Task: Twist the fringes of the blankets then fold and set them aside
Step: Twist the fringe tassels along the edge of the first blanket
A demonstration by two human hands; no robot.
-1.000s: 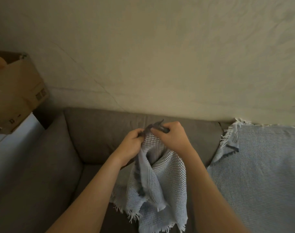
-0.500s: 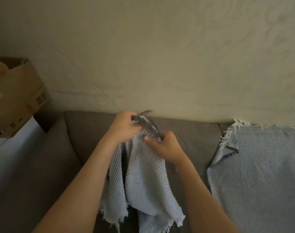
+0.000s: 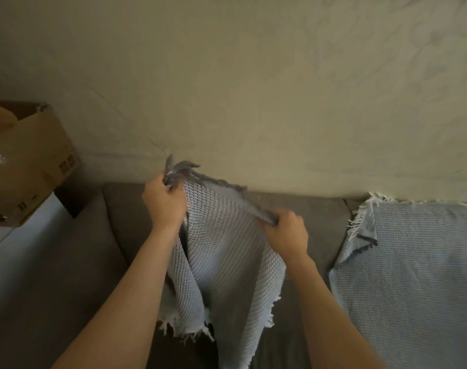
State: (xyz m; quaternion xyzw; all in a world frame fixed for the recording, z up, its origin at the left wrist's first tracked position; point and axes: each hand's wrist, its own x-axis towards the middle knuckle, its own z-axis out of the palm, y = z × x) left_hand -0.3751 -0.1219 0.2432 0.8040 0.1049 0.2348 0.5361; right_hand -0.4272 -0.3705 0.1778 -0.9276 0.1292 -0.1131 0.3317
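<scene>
Two hands (image 3: 163, 205) (image 3: 287, 234) hold blanket (image 3: 227, 251); box (image 3: 38, 161) beside sofa (image 3: 94, 262).

Both hands, left (image 3: 163, 202) and right (image 3: 285, 231), grip the blanket's (image 3: 227, 251) dark fringed edge (image 3: 216, 182) above a grey sofa (image 3: 94, 262).

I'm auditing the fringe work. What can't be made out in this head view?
- Dark fringe above the left hand: too blurred to tell if twisted.
- Fingertips of the right hand: curled under the held blanket edge.
- Second blanket on the sofa: cut off by right and bottom edges.
- Cardboard box: cut off by left edge.
</scene>
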